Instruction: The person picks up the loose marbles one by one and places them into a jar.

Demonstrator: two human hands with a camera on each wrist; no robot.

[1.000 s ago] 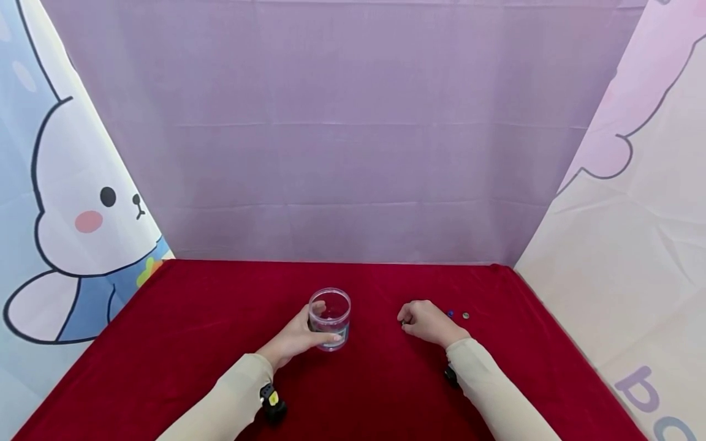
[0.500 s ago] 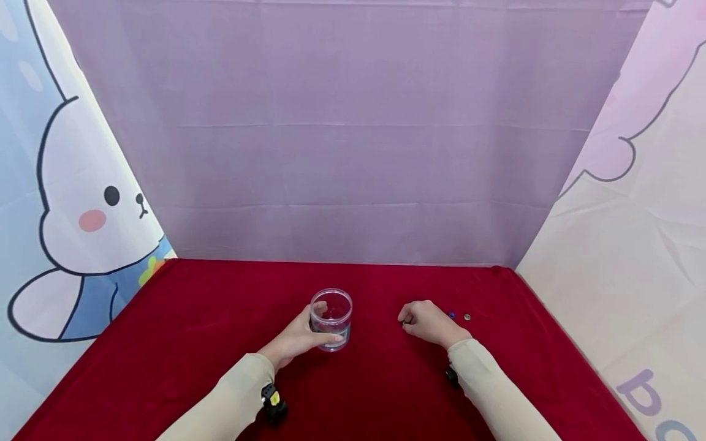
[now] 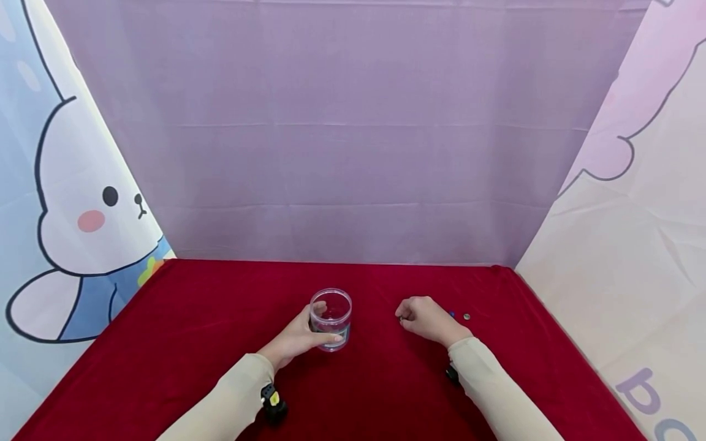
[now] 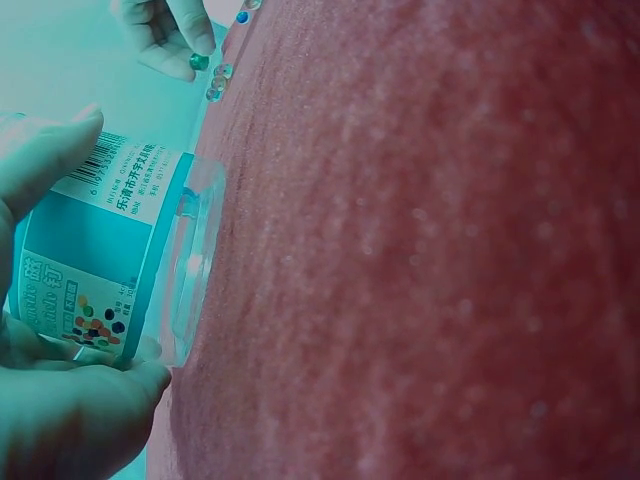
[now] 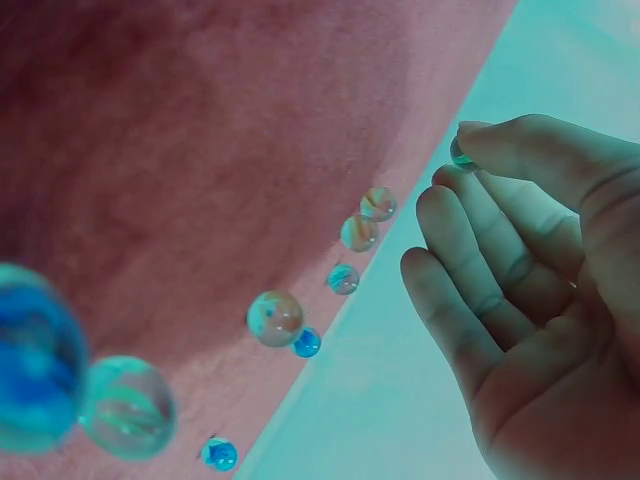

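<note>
Marble pick-up seemed in hand: a round, glassy green marble was pinched by the right hand over the red table's right half; a steady pinch was probably called for next. A clear, labelled jar was gripped by the left hand, midway between the side edges.

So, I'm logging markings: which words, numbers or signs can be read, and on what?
"乐清市": on the jar label; the rest blurred.
"手机": same jar label; its number too blurred.
Apparently "磁钉": large, same jar label.
"6 97": by its barcode; later digits too blurred.
Other label print: too blurred.
Right backdrop: tilted purple letter, cut-off blue-grey letter; no readable word.
</note>
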